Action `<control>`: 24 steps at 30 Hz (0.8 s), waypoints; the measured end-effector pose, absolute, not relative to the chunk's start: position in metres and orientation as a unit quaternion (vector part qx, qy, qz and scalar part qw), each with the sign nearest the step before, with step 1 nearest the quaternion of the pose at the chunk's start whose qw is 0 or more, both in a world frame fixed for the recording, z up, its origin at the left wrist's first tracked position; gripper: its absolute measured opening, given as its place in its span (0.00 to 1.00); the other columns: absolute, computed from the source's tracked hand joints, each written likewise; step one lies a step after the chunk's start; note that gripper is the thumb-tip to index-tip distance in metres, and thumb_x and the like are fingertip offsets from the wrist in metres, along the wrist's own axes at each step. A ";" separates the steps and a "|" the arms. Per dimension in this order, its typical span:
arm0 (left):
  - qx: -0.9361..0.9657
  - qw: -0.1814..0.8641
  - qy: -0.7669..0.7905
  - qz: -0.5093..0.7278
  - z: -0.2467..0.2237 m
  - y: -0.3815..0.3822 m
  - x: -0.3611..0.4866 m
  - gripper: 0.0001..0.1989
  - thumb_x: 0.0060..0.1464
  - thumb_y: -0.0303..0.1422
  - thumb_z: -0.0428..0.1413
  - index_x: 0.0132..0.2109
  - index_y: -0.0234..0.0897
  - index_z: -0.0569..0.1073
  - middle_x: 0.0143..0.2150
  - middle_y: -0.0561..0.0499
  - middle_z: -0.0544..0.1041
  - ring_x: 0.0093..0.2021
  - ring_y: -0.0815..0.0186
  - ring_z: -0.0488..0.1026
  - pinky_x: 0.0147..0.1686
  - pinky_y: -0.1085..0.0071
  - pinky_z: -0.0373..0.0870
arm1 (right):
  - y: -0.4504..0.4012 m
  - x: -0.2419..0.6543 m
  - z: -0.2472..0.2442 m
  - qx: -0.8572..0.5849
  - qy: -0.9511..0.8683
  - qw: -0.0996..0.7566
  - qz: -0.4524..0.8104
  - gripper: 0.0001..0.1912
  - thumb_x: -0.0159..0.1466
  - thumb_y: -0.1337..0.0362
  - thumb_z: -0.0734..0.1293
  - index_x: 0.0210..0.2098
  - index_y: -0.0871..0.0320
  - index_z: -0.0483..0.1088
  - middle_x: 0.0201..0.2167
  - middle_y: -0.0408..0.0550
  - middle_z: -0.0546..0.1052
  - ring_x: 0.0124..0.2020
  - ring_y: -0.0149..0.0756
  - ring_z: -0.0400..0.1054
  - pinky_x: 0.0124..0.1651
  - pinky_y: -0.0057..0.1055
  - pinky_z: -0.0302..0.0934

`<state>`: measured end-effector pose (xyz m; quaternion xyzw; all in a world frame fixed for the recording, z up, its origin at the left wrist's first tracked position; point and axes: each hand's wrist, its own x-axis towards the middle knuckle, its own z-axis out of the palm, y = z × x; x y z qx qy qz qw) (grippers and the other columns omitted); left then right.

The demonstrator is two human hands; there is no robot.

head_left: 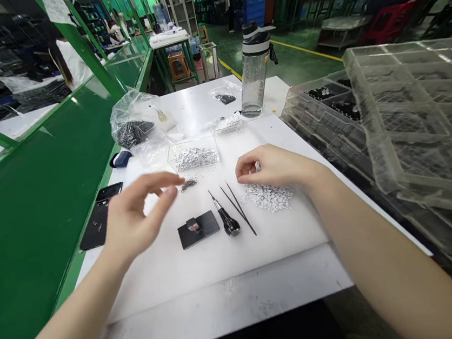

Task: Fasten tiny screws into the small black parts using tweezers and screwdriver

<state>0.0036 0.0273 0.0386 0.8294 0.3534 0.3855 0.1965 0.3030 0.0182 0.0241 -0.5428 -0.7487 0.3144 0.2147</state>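
Observation:
My left hand [137,215] hovers left of a small pile of dark screws [189,184], thumb and forefinger apart, holding nothing. My right hand [268,165] is curled over the upper edge of a heap of small white pieces [273,197]; what its fingers hold, if anything, is too small to make out. Between the hands lie a black block with a small metal part [198,229], a screwdriver [226,217] and black tweezers [239,209]. Behind them, a clear box [194,155] contains more white pieces.
A water bottle [254,71] stands at the back. Plastic bags [133,126] and a phone [95,222] lie on the left. Stacked clear compartment trays [419,115] rise along the right edge. A green rail [95,135] runs along the left. Other people are farther back.

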 end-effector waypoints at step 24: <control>0.828 0.383 0.313 0.263 -0.002 0.014 -0.005 0.13 0.56 0.37 0.66 0.47 0.41 0.83 0.42 0.46 0.84 0.38 0.60 0.80 0.33 0.69 0.77 | -0.005 0.254 0.029 -0.445 -0.707 0.426 0.347 0.04 0.62 0.65 0.74 0.36 0.49 0.82 0.36 0.41 0.83 0.39 0.33 0.77 0.42 0.31 0.74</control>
